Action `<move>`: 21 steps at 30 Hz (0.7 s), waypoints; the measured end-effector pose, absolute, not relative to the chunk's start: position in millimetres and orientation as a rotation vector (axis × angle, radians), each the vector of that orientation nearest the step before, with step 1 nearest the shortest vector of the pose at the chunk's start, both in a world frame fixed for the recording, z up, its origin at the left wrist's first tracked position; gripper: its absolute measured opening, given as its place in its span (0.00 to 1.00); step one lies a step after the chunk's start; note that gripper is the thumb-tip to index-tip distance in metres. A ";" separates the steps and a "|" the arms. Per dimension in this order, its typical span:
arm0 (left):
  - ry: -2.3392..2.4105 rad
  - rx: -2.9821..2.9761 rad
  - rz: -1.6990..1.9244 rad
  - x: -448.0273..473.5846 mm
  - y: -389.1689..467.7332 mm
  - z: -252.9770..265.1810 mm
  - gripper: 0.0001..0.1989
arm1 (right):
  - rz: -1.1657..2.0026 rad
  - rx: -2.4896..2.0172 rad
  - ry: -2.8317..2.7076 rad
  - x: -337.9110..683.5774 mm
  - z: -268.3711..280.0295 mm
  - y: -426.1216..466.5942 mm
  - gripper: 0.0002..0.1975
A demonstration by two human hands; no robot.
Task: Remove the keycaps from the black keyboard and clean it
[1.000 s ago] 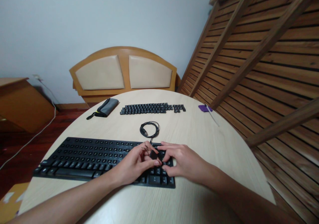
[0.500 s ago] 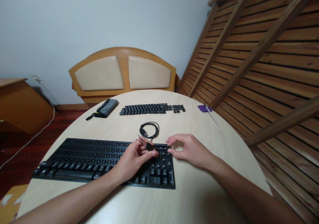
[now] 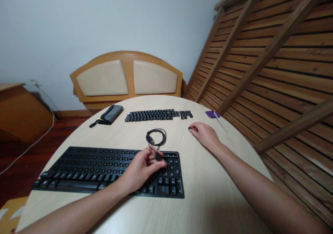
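Note:
A black keyboard (image 3: 78, 184) lies on the table; its upper rows are bare of keycaps, while the lower rows and part of the number pad still carry theirs. Over its right part, my left hand (image 3: 144, 166) is closed on a keycap puller (image 3: 158, 156) with a black handle and thin wires. My right hand (image 3: 205, 134) is away from the keyboard, pinching a small black keycap (image 3: 190, 128) close to the tabletop. Beyond, removed keycaps (image 3: 149, 115) sit in ordered rows, with smaller groups at their right end.
The keyboard's coiled cable (image 3: 147, 137) rests behind it on the round table (image 3: 203, 185). A grey pouch (image 3: 112, 114) is at the back left. On the right lie a purple cloth (image 3: 212, 114) and a thin stick (image 3: 221, 123). Wooden slats (image 3: 273, 74) lean alongside.
My right hand has gone from the keyboard's top right corner out to the back right, with a keycap now showing between its fingers. My left hand stays nearly in place with the puller.

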State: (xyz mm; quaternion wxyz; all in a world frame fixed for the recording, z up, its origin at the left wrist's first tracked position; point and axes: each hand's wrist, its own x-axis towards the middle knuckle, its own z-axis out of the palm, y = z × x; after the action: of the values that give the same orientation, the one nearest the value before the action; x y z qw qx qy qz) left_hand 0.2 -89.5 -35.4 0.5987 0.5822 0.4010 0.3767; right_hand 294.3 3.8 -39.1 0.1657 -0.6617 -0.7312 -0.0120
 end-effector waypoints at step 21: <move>0.928 1.309 0.868 1.8 -89.9 -37.6 0.20 | -0.219 -2.133 -1.923 294.0 -49.1 72.2 0.13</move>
State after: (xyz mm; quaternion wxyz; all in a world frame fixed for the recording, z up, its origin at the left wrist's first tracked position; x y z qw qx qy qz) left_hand 1.8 -89.9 -37.6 0.6121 0.5675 0.4021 0.3763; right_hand 294.0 72.2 -49.1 0.1302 -0.7343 -0.6620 -0.0754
